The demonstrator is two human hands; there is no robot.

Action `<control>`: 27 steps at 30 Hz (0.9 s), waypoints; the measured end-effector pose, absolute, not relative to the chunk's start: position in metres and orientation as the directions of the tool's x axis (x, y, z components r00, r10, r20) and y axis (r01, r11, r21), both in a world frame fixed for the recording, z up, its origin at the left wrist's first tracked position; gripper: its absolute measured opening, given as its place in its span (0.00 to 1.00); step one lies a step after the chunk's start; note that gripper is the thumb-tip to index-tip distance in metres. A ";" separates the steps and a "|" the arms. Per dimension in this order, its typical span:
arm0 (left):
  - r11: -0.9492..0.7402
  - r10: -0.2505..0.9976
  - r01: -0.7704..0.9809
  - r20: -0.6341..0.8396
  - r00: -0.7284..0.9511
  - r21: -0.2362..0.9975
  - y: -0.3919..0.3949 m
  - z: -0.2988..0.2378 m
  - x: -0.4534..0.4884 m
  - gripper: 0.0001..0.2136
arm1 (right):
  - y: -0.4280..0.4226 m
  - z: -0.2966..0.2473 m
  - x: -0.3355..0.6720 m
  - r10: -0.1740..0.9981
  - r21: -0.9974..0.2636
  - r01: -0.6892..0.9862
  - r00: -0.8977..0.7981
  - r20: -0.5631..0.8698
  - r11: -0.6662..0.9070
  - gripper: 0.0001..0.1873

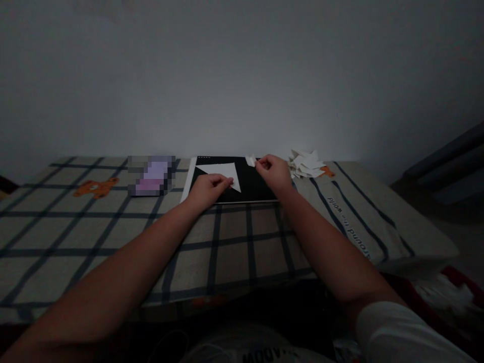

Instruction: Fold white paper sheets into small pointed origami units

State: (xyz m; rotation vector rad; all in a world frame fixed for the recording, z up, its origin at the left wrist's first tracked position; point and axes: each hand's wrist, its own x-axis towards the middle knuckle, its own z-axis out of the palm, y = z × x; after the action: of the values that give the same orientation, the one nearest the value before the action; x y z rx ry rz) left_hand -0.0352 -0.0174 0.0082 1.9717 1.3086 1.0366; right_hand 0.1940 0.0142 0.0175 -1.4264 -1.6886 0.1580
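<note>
A black board (pixel 257 187) lies flat on the checked cloth against the wall. On it rests a white paper triangle (pixel 223 172). My left hand (pixel 207 189) lies on the triangle's near edge with its fingers curled down onto the paper. My right hand (pixel 273 171) hovers over the board's right part, its fingertips pinched on a small white paper scrap (pixel 250 160).
A heap of white paper pieces (pixel 305 164) sits right of the board. A blurred pinkish object (pixel 152 175) lies left of it. The checked cloth (pixel 113 227) covers the surface, which drops off at the right. The grey wall (pixel 242 75) stands behind.
</note>
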 end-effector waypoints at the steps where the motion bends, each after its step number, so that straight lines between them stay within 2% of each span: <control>1: -0.390 0.920 0.504 0.309 0.240 0.771 -0.017 0.007 -0.036 0.19 | 0.018 0.019 0.203 0.856 -0.606 0.756 0.122 0.502 0.248 0.10; 5: -0.427 0.904 0.528 0.335 0.265 0.734 -0.015 0.007 -0.037 0.18 | 0.031 0.021 0.238 0.888 -0.514 0.857 0.253 0.384 -0.022 0.11; 8: -0.435 0.900 0.546 0.337 0.274 0.716 -0.016 0.009 -0.038 0.18 | 0.037 0.017 0.251 0.887 -0.434 0.891 0.303 0.349 -0.133 0.12; 19: -0.507 0.861 0.610 0.391 0.325 0.609 -0.017 0.010 -0.038 0.16 | 0.038 0.012 0.247 0.906 -0.207 0.967 0.217 0.364 -0.148 0.15; 23: -0.588 0.799 0.665 0.460 0.388 0.461 -0.015 0.011 -0.041 0.16 | 0.036 0.014 0.244 0.911 -0.155 0.978 0.191 0.365 -0.142 0.15; 27: -0.650 0.739 0.681 0.490 0.462 0.339 -0.009 0.008 -0.046 0.13 | 0.036 0.014 0.244 0.899 -0.175 0.977 0.183 0.398 -0.121 0.12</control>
State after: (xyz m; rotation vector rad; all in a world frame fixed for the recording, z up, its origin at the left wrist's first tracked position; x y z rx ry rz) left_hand -0.0456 -0.0090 0.0084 2.6039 1.2687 0.9465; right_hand 0.2439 0.0361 0.0135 -2.0747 -1.7650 -0.2715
